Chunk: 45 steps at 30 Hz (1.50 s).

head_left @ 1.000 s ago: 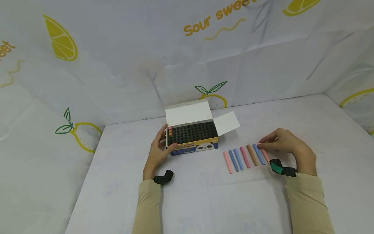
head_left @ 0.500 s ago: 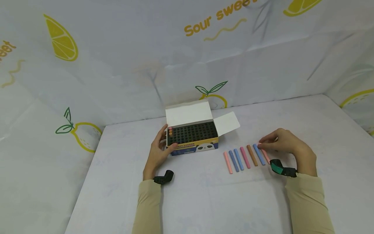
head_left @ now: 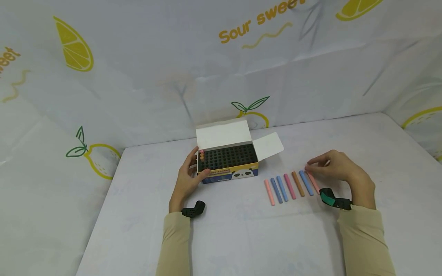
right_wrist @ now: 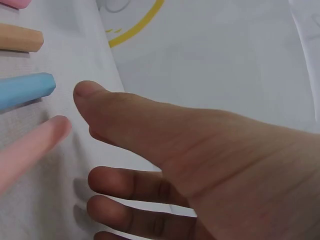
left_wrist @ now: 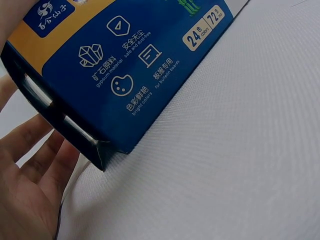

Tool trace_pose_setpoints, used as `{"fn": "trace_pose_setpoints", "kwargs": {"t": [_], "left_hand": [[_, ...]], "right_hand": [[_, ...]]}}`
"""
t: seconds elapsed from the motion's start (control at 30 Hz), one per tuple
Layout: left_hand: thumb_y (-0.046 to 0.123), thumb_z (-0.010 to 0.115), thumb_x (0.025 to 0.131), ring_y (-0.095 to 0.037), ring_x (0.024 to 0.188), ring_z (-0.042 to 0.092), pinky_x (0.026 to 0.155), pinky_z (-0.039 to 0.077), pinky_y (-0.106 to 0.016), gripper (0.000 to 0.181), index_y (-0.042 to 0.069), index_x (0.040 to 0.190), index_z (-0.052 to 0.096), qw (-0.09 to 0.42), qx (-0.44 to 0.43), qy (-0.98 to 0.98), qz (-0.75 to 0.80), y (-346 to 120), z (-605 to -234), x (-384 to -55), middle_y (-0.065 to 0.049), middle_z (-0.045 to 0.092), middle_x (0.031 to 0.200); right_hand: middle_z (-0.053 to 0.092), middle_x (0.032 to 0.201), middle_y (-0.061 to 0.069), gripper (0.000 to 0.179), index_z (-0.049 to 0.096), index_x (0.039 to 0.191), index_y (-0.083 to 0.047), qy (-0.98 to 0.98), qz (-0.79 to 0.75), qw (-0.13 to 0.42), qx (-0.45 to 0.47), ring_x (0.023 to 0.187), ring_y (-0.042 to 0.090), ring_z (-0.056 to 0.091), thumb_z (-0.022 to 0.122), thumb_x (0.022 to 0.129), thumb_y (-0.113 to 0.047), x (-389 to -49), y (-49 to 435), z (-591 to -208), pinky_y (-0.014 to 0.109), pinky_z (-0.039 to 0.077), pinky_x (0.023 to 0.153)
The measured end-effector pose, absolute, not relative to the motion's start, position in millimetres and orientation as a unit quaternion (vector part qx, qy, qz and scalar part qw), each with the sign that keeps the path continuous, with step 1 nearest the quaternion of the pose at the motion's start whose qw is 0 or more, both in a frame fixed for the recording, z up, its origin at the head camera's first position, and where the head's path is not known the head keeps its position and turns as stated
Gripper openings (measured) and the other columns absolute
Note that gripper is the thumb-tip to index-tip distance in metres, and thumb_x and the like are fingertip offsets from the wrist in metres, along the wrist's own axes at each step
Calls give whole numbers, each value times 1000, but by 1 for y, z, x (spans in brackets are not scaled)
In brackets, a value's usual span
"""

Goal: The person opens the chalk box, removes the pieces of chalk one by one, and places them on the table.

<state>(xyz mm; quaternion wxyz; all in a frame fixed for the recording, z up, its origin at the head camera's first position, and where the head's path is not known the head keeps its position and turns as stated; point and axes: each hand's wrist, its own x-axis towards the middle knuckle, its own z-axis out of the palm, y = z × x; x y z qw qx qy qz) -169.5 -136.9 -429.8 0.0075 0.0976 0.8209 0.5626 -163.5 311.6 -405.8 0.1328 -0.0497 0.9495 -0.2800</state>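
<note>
My left hand (head_left: 186, 180) holds the left end of an open chalk box (head_left: 229, 172), thumb at the front corner and fingers along the side. In its black holed insert (head_left: 229, 156), a pink chalk end and orange ones show at the left. My right hand (head_left: 336, 165) is over the far end of the rightmost pink chalk stick (head_left: 313, 183). In the right wrist view its thumb lies against the index finger, a small gap from the end of that pink stick (right_wrist: 30, 152); the other fingers are loosely bent. Beside it lies a blue stick (head_left: 306, 183).
More chalk sticks lie in a row to the left: brown (head_left: 298, 184), dark pink (head_left: 290, 186), two blue, and a pink one (head_left: 269, 192). The box's white lid (head_left: 223, 134) stands up at the back, and a side flap (head_left: 268, 146) sticks out right.
My right fingertips have shifted up slightly from the end of the rightmost pink stick. My left hand and the box stay in place.
</note>
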Motion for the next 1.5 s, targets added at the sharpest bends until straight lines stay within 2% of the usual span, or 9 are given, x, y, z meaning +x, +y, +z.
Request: {"fn": "trace_pose_setpoints", "kwargs": {"t": [0.23, 0.47, 0.6, 0.73, 0.8, 0.97, 1.03, 1.4, 1.5], "left_hand": [[15, 74, 90, -41, 139, 44, 119, 38, -57, 86, 21, 163, 30, 5, 94, 821, 562, -144, -457, -184, -23, 38, 158], [24, 78, 89, -37, 135, 49, 116, 42, -55, 84, 34, 160, 33, -11, 107, 816, 568, -148, -468, -189, -17, 44, 153], [30, 79, 89, -35, 131, 52, 114, 43, -55, 83, 37, 158, 35, -17, 112, 816, 567, -148, -468, -189, -15, 47, 149], [37, 80, 88, -34, 130, 53, 113, 44, -56, 83, 39, 158, 35, -21, 112, 820, 561, -148, -468, -189, -13, 49, 147], [40, 79, 88, -34, 129, 53, 113, 44, -56, 83, 40, 158, 35, -22, 111, 821, 559, -147, -468, -189, -13, 49, 146], [37, 79, 88, -33, 130, 53, 114, 43, -55, 83, 40, 158, 34, -21, 106, 823, 558, -148, -469, -189, -12, 49, 147], [35, 79, 88, -33, 130, 53, 115, 43, -55, 83, 40, 158, 34, -19, 103, 823, 558, -148, -469, -189, -12, 49, 147], [27, 78, 90, -34, 131, 51, 114, 42, -55, 81, 37, 158, 35, -16, 108, 813, 572, -148, -467, -189, -13, 49, 148], [23, 77, 91, -34, 133, 50, 115, 42, -55, 81, 38, 158, 35, -16, 113, 812, 573, -147, -468, -189, -13, 48, 148]], "right_hand": [[71, 117, 25, 47, 74, 122, -2, 951, -286, 106, -50, 102, 35, 66, 71, 95, -40, -163, 308, -403, 38, 55, 74], [74, 112, 22, 43, 74, 122, -3, 950, -301, 63, -54, 95, 28, 69, 72, 95, -37, -164, 303, -398, 28, 51, 70], [75, 103, 19, 41, 75, 122, -3, 946, -320, -7, -49, 86, 11, 65, 74, 94, -33, -163, 301, -395, 23, 50, 68], [74, 98, 18, 37, 75, 120, -2, 934, -347, -71, -45, 78, -9, 53, 74, 94, -29, -162, 298, -393, 14, 46, 65], [73, 94, 11, 35, 75, 120, -1, 925, -363, -102, -44, 75, -14, 50, 75, 94, -25, -162, 296, -392, 11, 44, 64], [62, 80, -26, 30, 77, 116, -1, 895, -403, -185, -50, 69, -13, 53, 79, 90, -16, -163, 286, -388, 9, 43, 59], [59, 77, -32, 29, 78, 115, -2, 885, -413, -208, -58, 68, -13, 54, 80, 88, -12, -163, 281, -385, 8, 43, 58], [61, 81, -28, 22, 80, 108, -1, 863, -434, -229, -120, 74, -16, 59, 80, 87, -6, -160, 247, -366, 2, 46, 70], [66, 83, -18, 20, 80, 107, 1, 859, -440, -222, -139, 75, -15, 60, 79, 87, -5, -160, 234, -364, 2, 47, 72]]}}
